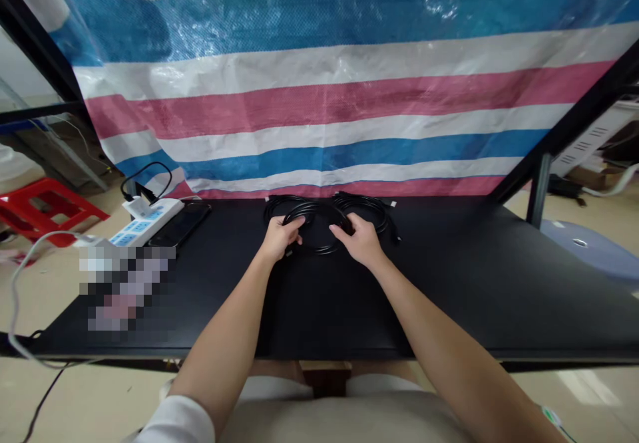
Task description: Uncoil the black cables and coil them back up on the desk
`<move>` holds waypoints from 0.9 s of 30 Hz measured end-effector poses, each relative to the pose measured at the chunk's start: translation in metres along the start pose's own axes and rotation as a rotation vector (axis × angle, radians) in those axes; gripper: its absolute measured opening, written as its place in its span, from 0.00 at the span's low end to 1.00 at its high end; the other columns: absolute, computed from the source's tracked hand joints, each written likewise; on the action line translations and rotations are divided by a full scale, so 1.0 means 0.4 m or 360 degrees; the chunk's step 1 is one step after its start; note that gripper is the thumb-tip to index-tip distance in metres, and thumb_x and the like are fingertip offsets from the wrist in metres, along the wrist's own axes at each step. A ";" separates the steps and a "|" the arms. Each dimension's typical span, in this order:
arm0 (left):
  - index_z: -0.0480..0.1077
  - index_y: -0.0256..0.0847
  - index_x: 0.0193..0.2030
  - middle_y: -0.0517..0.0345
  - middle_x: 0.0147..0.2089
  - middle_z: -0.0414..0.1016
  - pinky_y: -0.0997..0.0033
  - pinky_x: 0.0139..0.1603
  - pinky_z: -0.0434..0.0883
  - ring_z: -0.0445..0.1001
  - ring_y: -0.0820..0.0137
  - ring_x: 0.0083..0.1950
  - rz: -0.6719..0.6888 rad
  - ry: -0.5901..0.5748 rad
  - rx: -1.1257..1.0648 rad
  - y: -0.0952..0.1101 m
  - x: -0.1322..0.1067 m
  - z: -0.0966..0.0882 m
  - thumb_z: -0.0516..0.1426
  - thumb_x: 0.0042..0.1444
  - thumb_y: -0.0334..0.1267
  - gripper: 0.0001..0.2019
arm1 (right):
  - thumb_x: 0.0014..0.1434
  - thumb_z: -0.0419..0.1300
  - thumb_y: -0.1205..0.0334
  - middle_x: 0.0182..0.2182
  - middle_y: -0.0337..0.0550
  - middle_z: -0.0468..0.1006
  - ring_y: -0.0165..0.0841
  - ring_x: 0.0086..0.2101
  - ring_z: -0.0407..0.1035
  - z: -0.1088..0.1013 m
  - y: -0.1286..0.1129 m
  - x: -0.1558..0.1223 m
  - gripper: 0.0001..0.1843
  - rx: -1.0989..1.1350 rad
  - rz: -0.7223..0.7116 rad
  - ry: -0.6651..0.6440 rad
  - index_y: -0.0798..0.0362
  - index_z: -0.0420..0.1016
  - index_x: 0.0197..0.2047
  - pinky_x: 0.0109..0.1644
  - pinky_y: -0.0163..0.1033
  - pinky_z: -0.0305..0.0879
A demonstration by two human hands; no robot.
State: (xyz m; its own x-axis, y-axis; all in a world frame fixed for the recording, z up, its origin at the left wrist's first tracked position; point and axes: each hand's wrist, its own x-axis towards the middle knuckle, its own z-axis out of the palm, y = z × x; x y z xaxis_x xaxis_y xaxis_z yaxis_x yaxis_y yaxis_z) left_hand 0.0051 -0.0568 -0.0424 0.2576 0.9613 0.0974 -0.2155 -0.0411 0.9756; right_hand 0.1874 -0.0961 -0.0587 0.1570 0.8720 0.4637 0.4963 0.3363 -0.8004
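Observation:
A coil of black cable (317,211) lies near the far edge of the black table (474,283). My left hand (280,237) has its fingers curled around the coil's left side. My right hand (359,238) grips the coil's right side, fingers closed over it. Two more black cable coils lie just behind, one at the left (279,203) and one at the right (367,205).
A white power strip (144,220) with a black plug and a dark phone (180,223) sit at the table's left rear. A striped blue, pink and white tarp (324,97) hangs behind. A red stool (44,207) stands on the floor left; a bluish stool (589,247) right.

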 end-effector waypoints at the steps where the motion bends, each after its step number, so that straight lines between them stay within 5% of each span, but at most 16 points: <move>1: 0.57 0.42 0.13 0.72 0.08 0.48 0.74 0.16 0.61 0.49 0.81 0.11 -0.0015 0.0073 -0.0076 0.000 -0.001 0.007 0.68 0.39 0.42 0.22 | 0.49 0.60 0.45 0.17 0.35 0.67 0.30 0.20 0.62 0.002 0.003 -0.002 0.18 -0.0080 -0.0041 -0.0008 0.49 0.63 0.22 0.28 0.37 0.62; 9: 0.50 0.43 0.22 0.78 0.13 0.44 0.83 0.13 0.50 0.47 0.84 0.12 -0.0132 0.0290 -0.0355 0.019 0.004 0.008 0.69 0.36 0.41 0.27 | 0.58 0.53 0.45 0.28 0.49 0.78 0.41 0.32 0.74 0.046 0.026 -0.017 0.16 -0.0500 -0.0314 0.0206 0.49 0.69 0.32 0.38 0.43 0.69; 15: 0.55 0.43 0.26 0.76 0.15 0.53 0.83 0.14 0.51 0.50 0.84 0.14 -0.0090 0.0325 -0.0481 0.024 0.017 -0.027 0.69 0.33 0.37 0.24 | 0.63 0.50 0.54 0.26 0.56 0.78 0.44 0.29 0.75 0.062 -0.041 -0.016 0.15 -0.1127 0.0088 -0.0184 0.55 0.71 0.35 0.32 0.43 0.66; 20: 0.58 0.43 0.29 0.67 0.23 0.70 0.80 0.19 0.60 0.59 0.82 0.17 -0.0002 0.0551 -0.0509 0.017 0.036 -0.049 0.66 0.34 0.31 0.20 | 0.65 0.46 0.61 0.36 0.66 0.80 0.50 0.39 0.77 0.073 -0.127 0.024 0.19 -0.1361 0.0302 -0.0538 0.64 0.74 0.44 0.39 0.46 0.67; 23: 0.62 0.42 0.33 0.61 0.31 0.75 0.76 0.26 0.68 0.68 0.77 0.23 0.0058 0.0724 -0.0292 0.003 0.050 -0.062 0.64 0.36 0.30 0.18 | 0.65 0.44 0.63 0.43 0.68 0.78 0.49 0.45 0.75 0.091 -0.144 0.068 0.21 -0.1231 0.0469 -0.0616 0.64 0.74 0.48 0.43 0.46 0.67; 27: 0.69 0.41 0.40 0.55 0.42 0.75 0.63 0.48 0.73 0.76 0.65 0.43 0.0213 0.0944 0.0512 -0.015 0.056 -0.076 0.64 0.38 0.30 0.19 | 0.66 0.42 0.62 0.48 0.65 0.77 0.47 0.49 0.73 0.131 -0.134 0.115 0.23 -0.1047 0.0636 -0.0634 0.62 0.74 0.51 0.47 0.44 0.66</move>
State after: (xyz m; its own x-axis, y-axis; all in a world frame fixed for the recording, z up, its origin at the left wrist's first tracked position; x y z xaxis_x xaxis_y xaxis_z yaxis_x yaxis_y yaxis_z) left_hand -0.0166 -0.0269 -0.0519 -0.3304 0.9252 0.1867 0.1045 -0.1607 0.9815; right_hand 0.1233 -0.0551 -0.0145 0.1754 0.9819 -0.0717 0.8801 -0.1890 -0.4356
